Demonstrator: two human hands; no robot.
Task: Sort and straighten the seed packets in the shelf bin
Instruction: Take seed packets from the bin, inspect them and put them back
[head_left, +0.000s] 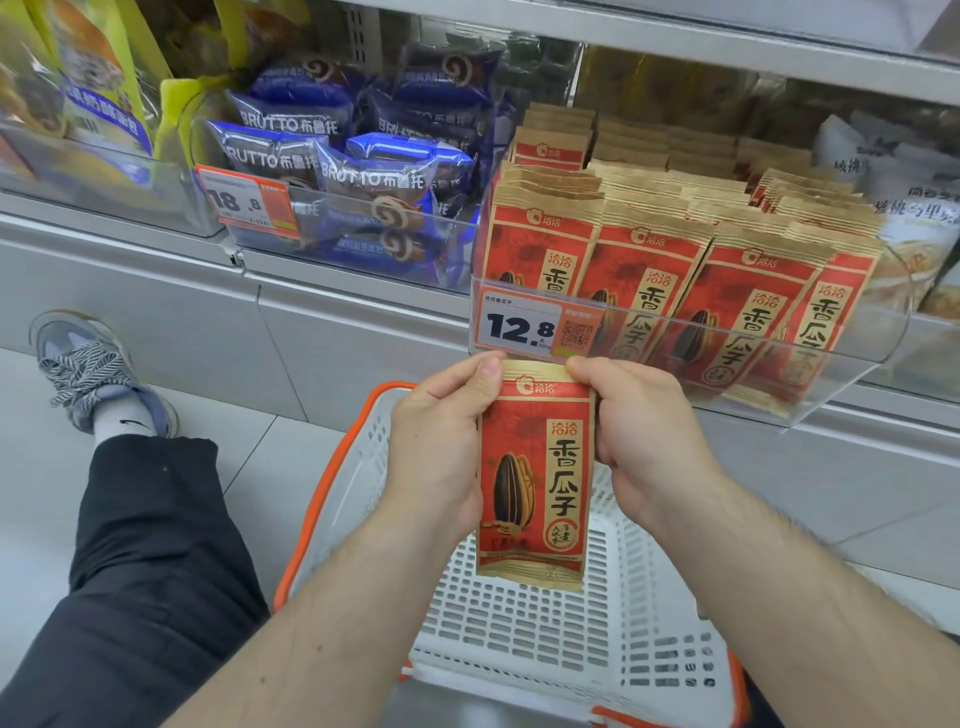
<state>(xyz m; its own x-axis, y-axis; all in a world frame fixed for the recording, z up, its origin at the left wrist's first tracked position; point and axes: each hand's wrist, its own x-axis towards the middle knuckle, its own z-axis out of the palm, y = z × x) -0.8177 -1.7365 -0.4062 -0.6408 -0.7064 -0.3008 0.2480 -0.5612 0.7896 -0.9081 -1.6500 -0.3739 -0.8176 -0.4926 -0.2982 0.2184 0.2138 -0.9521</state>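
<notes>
Your forearms came in from the bottom of the frame, both hands at centre on one seed packet (535, 473), upright, print facing you, over the white basket (545, 634). Left hand (441, 447) gripped its left edge, thumb pinching the top corner; right hand (639, 431) gripped the right edge, fingers curled behind it, thumb on the top. Shelf bin (841, 374) at centre right already held several rows of matching packets (644, 270), mostly upright, the right-hand ones leaning. Judged mostly done: this packet still to go in, right rows to square up. Rear rows hard to make out; price tag (519, 325) covered the front-left packet's lower half; basket's near end cut off
</notes>
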